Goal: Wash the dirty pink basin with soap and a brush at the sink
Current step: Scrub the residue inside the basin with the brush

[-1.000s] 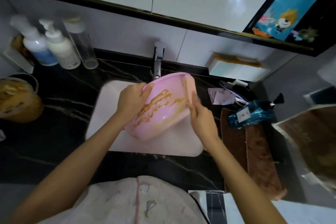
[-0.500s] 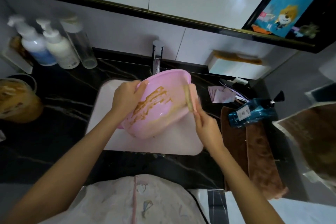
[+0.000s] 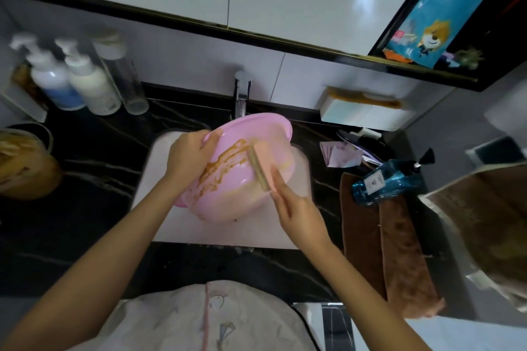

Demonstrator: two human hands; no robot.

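Note:
The pink basin (image 3: 256,134) is tilted over the white sink (image 3: 228,232), its inside smeared with brown streaks. My left hand (image 3: 189,154) grips the basin's left rim and holds it up. A pink brush (image 3: 261,167) with tan bristles rests against the basin's inner wall, and my right hand (image 3: 296,212) holds its lower end. The chrome tap (image 3: 241,94) stands just behind the basin; I cannot tell whether water runs. A blue pump bottle (image 3: 390,181) lies on its side to the right of the sink.
Two white pump bottles (image 3: 74,77) and a clear bottle (image 3: 125,85) stand at the back left on the black marble counter (image 3: 94,151). A dirty tub (image 3: 25,162) sits far left. Brown towels (image 3: 390,239) lie right of the sink, near a white box (image 3: 365,114).
The brush has moved from the basin's right rim inward and leftward across the smeared inside. The basin has tipped a little more open toward me.

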